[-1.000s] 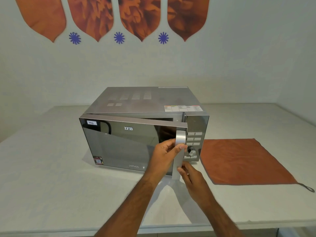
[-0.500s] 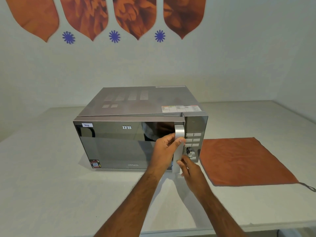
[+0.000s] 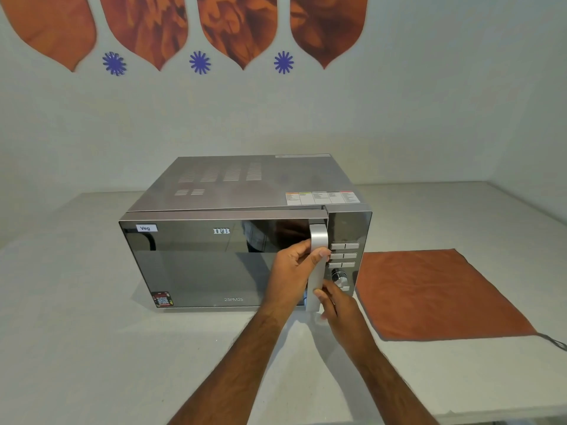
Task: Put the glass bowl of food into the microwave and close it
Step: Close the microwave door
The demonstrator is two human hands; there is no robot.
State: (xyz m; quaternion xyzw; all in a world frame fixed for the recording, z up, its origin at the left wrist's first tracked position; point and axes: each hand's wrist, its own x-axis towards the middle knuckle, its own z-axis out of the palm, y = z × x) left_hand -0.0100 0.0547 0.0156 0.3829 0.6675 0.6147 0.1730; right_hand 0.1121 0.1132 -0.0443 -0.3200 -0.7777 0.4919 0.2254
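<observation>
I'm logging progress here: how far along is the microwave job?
Nearly done. The door looks flush with the microwave, and no bowl shows on the table; whether it is inside can't be seen through the dark glass. The left hand grips the handle, and the right hand touches its lower end. Only letting go remains.

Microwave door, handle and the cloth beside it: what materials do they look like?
Door: dark glossy glass or acrylic, going by its mirror-like reflections. Handle: satin silver, either brushed metal or metallic-painted plastic; the look doesn't settle which. Cloth: rust-orange soft fabric, likely microfibre, given the matte, fuzzy surface and stitched dark edge. Left hand grips the handle; right hand touches its lower end.
</observation>
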